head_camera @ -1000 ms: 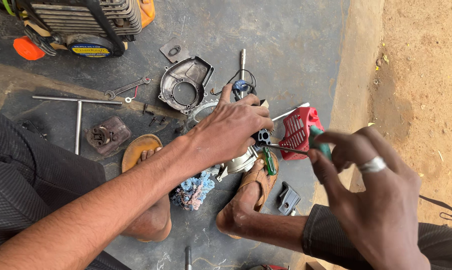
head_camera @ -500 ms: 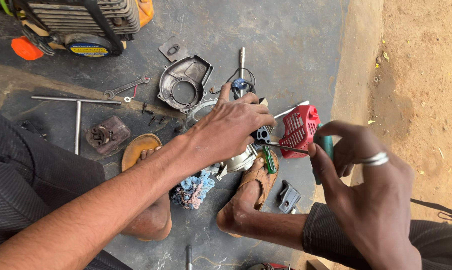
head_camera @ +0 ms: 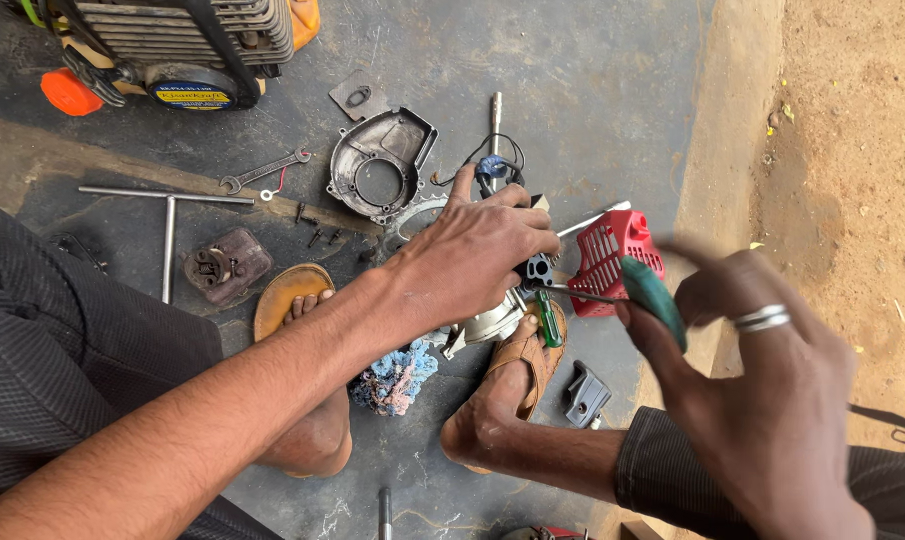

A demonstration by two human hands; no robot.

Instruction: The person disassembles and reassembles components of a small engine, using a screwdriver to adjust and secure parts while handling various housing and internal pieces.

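Pressing down on the small engine [head_camera: 493, 320] on the floor, the left hand [head_camera: 478, 255] is clamped over it while a green-handled screwdriver [head_camera: 633, 295] is pinched in the right hand [head_camera: 763, 400]; steady, aligned turning is judged necessary next.

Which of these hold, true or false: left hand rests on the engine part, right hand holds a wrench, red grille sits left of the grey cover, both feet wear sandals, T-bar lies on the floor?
1. The left hand rests on the engine part. True.
2. The right hand holds a wrench. False: it holds a green-handled screwdriver; the wrench lies on the floor.
3. The red grille sits left of the grey cover. False: it sits to the right.
4. Both feet wear sandals. True.
5. The T-bar lies on the floor. True.
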